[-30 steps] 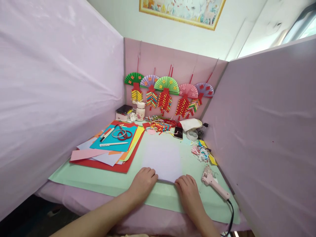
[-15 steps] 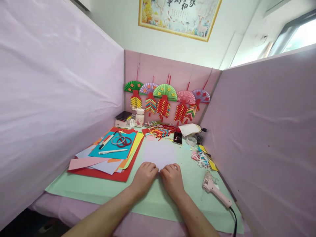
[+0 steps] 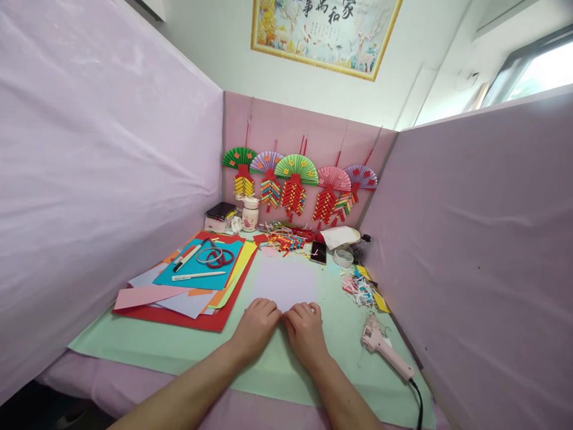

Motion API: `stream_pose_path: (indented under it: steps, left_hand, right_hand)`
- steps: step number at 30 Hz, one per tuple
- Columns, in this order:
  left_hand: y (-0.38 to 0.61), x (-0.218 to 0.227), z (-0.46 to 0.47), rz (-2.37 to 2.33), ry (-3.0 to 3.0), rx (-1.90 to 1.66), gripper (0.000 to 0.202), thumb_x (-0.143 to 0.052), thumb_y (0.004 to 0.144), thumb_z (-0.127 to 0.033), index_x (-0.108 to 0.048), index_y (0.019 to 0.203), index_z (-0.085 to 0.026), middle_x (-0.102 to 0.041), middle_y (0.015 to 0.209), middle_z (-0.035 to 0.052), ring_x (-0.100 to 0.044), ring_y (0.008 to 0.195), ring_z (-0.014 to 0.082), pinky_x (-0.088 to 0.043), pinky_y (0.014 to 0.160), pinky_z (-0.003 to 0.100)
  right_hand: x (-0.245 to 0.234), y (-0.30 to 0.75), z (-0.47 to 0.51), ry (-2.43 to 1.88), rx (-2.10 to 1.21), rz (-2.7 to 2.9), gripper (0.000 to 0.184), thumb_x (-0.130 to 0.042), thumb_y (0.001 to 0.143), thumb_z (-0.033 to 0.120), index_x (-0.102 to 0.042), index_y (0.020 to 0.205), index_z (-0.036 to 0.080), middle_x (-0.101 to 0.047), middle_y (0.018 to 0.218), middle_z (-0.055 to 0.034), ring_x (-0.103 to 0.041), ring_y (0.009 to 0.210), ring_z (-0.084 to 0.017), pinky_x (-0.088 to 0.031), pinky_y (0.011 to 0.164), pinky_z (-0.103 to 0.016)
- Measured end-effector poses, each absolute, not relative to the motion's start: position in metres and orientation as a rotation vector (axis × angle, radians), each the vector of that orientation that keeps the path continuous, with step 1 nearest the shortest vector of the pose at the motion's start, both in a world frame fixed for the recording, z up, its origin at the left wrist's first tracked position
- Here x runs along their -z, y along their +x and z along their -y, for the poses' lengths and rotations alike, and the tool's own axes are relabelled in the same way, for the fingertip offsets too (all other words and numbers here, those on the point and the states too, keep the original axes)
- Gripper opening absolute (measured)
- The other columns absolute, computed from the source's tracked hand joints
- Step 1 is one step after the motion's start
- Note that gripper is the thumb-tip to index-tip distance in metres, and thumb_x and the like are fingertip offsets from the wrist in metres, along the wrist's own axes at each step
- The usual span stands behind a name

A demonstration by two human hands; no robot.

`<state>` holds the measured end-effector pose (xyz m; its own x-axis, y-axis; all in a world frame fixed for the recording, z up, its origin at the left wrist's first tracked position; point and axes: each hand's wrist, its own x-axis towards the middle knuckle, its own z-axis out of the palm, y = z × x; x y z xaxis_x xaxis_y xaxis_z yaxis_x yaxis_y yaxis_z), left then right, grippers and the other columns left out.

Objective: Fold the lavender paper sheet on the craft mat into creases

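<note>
A pale lavender sheet of paper (image 3: 284, 279) lies on the light green table cover in front of me. At its near edge, my left hand (image 3: 256, 325) has its fingers curled and closed on the paper. Close beside it, my right hand (image 3: 306, 332) grips the same edge, thumbs nearly touching. The fingertips and the bit of edge under them are mostly hidden by the backs of the hands.
Left lies a stack of coloured paper (image 3: 233, 298) topped by pens and red-handled scissors (image 3: 219, 258). A pink glue gun (image 3: 387, 349) with a black cord is at right, near paper scraps (image 3: 360, 289). Behind are a phone (image 3: 318, 252), tape roll (image 3: 343, 258), bottle (image 3: 250, 215) and hanging fan ornaments (image 3: 296, 169).
The view has shifted slightly, so everything sits a little farther left. Both hands stay closed at the lavender paper's near edge, with hardly any visible movement.
</note>
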<state>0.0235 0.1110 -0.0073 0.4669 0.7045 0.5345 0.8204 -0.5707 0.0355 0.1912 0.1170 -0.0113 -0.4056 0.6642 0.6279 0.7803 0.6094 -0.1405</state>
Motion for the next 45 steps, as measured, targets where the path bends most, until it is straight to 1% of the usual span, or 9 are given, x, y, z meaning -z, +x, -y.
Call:
stream_pose_path:
  steps: [7,15,18,25,29,35,41,45]
  left_hand:
    - [0.026,0.003,-0.107,1.379,-2.447,0.677,0.024,-0.039,0.094,-0.01,-0.056,0.079,-0.018,-0.056,0.08,0.0016,-0.048,0.079,0.0177,-0.032,0.081,0.036]
    - [0.027,0.0,-0.105,1.449,-2.452,0.771,0.023,-0.04,0.096,-0.014,-0.058,0.083,-0.02,-0.058,0.083,0.0007,-0.049,0.086,0.0171,-0.028,0.086,0.037]
    - [0.026,-0.001,-0.105,1.46,-2.456,0.767,0.021,-0.042,0.095,-0.016,-0.058,0.084,-0.02,-0.059,0.084,0.001,-0.049,0.087,0.0177,-0.028,0.085,0.037]
    - [0.026,0.001,-0.106,1.496,-2.442,0.746,0.019,-0.044,0.094,-0.014,-0.057,0.081,-0.019,-0.058,0.082,0.0012,-0.048,0.084,0.0179,-0.027,0.083,0.037]
    - [0.024,-0.001,-0.108,1.514,-2.418,0.769,0.015,-0.049,0.094,-0.018,-0.057,0.081,-0.019,-0.059,0.081,0.0002,-0.048,0.086,0.018,-0.026,0.084,0.037]
    - [0.023,-0.006,-0.107,1.526,-2.387,0.749,0.019,-0.049,0.094,-0.018,-0.055,0.076,-0.018,-0.058,0.077,0.0005,-0.046,0.082,0.018,-0.027,0.08,0.036]
    - [0.018,-0.002,-0.11,1.538,-2.441,0.773,0.016,-0.049,0.093,-0.015,-0.058,0.08,-0.02,-0.059,0.081,-0.0001,-0.047,0.086,0.0178,-0.026,0.084,0.037]
    - [0.013,-0.003,-0.11,1.56,-2.453,0.73,0.015,-0.05,0.092,-0.013,-0.058,0.081,-0.02,-0.058,0.082,0.0001,-0.046,0.087,0.0182,-0.026,0.084,0.036]
  right_hand:
    - [0.016,0.186,-0.115,-1.139,0.263,2.159,0.018,-0.049,0.092,0.015,-0.058,0.077,0.02,-0.057,0.074,0.0002,-0.048,0.075,-0.015,-0.026,0.082,-0.033]
    - [0.016,0.187,-0.117,-1.177,0.342,2.124,0.014,-0.052,0.092,0.016,-0.058,0.08,0.019,-0.057,0.074,0.0004,-0.05,0.075,-0.015,-0.026,0.082,-0.032]
    - [0.016,0.187,-0.117,-1.178,0.313,2.114,0.014,-0.052,0.092,0.015,-0.058,0.08,0.019,-0.057,0.074,0.0002,-0.05,0.076,-0.015,-0.026,0.083,-0.033]
    - [0.017,0.186,-0.117,-1.183,0.276,2.118,0.015,-0.052,0.092,0.016,-0.058,0.08,0.02,-0.058,0.075,0.0003,-0.05,0.076,-0.016,-0.026,0.083,-0.033]
    - [0.018,0.188,-0.118,-1.205,0.241,2.106,0.014,-0.054,0.091,0.016,-0.058,0.078,0.02,-0.058,0.075,0.0004,-0.05,0.077,-0.016,-0.025,0.083,-0.034]
    - [0.017,0.189,-0.119,-1.201,0.185,2.082,0.014,-0.056,0.089,0.013,-0.058,0.078,0.02,-0.058,0.074,0.0009,-0.049,0.076,-0.016,-0.025,0.083,-0.034]
    - [0.019,0.192,-0.12,-1.21,0.184,2.076,0.013,-0.06,0.087,0.013,-0.058,0.077,0.02,-0.059,0.074,0.0015,-0.049,0.076,-0.015,-0.024,0.082,-0.033]
    - [0.019,0.193,-0.12,-1.225,0.179,2.067,0.012,-0.059,0.088,0.013,-0.059,0.078,0.02,-0.061,0.075,0.0011,-0.049,0.076,-0.015,-0.024,0.082,-0.033]
